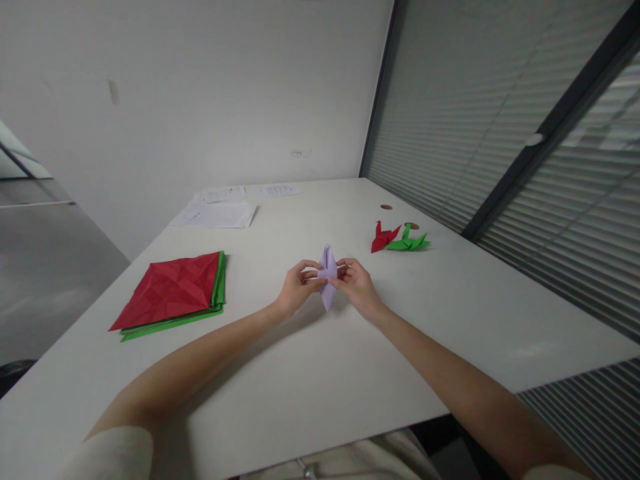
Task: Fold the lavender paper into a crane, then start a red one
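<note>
Matt lilac paper fold; creased red paper sheet; smooth white table.

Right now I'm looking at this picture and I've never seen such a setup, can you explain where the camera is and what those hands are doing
No machine here: these are a person's two bare hands, filmed by a camera worn on the head, looking forward and down. The left hand and right hand pinch a lilac folded paper between their fingertips, over a white table. On the left lies a stack of red and green sheets. On the right sit a red folded figure and a green folded figure. White papers lie farther back.
</note>
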### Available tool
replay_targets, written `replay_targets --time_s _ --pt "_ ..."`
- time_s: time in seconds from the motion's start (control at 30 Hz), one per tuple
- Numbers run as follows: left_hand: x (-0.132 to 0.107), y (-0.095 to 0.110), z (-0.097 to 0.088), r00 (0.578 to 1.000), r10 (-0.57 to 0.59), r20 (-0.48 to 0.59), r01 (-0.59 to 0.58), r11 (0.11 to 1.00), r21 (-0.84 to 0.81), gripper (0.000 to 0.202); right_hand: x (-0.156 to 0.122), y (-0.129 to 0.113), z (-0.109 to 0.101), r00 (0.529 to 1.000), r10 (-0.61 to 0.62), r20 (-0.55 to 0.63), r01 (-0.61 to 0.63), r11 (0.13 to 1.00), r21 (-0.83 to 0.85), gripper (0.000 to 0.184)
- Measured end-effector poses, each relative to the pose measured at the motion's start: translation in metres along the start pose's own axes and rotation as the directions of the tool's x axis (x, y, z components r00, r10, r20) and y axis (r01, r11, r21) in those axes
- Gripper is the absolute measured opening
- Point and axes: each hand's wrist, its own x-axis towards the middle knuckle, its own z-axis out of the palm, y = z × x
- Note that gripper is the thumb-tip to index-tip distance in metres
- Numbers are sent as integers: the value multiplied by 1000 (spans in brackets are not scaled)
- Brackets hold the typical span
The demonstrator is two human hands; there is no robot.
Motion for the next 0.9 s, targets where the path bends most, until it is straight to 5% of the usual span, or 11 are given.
replay_targets --time_s 0.67,0.9 --pt "1 -1 -3 998 61 9 -61 998 34 43 2 2 -3 1000 -4 22 4 1000 -9 49" --pt "1 -4 -4 988 151 12 -151 984 94 66 0 -4 -1 1000 18 5 -17 981 -192 39"
